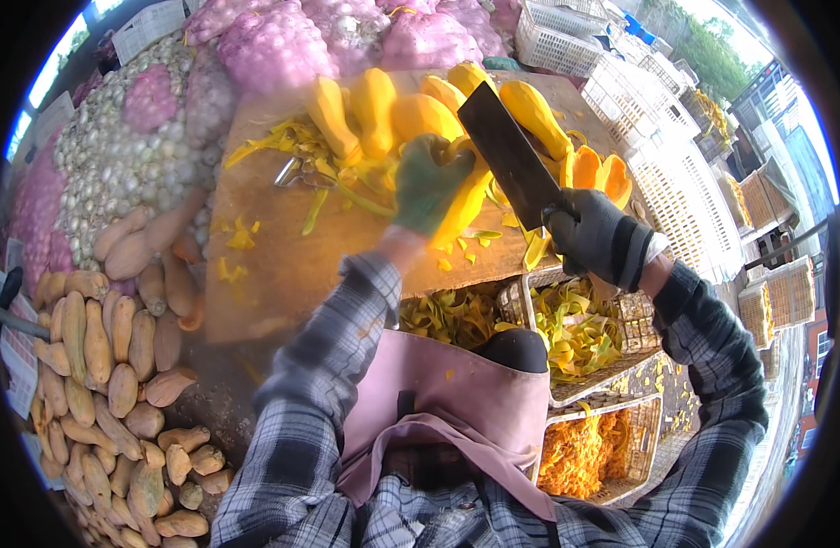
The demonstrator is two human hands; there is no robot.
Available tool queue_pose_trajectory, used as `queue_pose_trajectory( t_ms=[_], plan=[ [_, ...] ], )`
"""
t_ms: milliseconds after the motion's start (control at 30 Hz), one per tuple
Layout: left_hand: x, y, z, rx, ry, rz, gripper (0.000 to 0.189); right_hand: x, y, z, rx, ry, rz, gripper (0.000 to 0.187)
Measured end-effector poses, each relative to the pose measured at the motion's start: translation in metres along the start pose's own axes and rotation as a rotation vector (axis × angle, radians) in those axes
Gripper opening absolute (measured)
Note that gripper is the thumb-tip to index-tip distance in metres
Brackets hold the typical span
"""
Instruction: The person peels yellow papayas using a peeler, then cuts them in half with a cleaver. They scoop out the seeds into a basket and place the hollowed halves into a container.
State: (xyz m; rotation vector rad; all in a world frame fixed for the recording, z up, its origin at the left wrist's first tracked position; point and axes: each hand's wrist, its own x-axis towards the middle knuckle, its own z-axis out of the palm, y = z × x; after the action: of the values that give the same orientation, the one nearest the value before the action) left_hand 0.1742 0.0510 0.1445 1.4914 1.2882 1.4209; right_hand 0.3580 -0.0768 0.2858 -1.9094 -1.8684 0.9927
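Observation:
My left hand (pixel 430 185), in a green-palmed work glove, grips a peeled yellow squash (pixel 466 204) on the wooden board (pixel 289 253). In a grey and black glove, my right hand (pixel 591 233) holds the handle of a cleaver (pixel 507 154). Its broad dark blade is raised at a slant, just right of the squash. Several whole peeled squashes (pixel 374 113) lie along the back of the board. Cut squash pieces with orange hollows (pixel 587 168) sit behind my right hand. A metal peeler (pixel 289 171) rests among peelings left of my left hand.
Unpeeled squashes (pixel 98 342) are heaped on the ground at left, below loose onions or garlic bulbs (pixel 111 157) and pink mesh sacks (pixel 276 48). Crates of peelings (pixel 577 329) and orange pulp (pixel 581 455) stand by my lap. White plastic crates (pixel 687 198) are stacked at right.

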Motion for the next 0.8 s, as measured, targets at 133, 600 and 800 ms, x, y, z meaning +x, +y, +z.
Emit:
queue_pose_trajectory(
  t_ms=[133, 600, 800],
  plan=[
    [-0.001, -0.009, 0.006, -0.145, 0.079, 0.021, 0.041, 0.0, -0.02, -0.005, -0.029, -0.06, 0.061, 0.031],
    [-0.004, -0.013, 0.019, -0.203, 0.192, 0.038, 0.028, 0.015, -0.074, -0.03, -0.025, -0.143, 0.22, 0.028],
    [-0.004, -0.014, 0.019, -0.217, 0.196, 0.093, 0.029, 0.035, -0.084, -0.045, -0.199, -0.256, 0.144, 0.028]
  ],
)
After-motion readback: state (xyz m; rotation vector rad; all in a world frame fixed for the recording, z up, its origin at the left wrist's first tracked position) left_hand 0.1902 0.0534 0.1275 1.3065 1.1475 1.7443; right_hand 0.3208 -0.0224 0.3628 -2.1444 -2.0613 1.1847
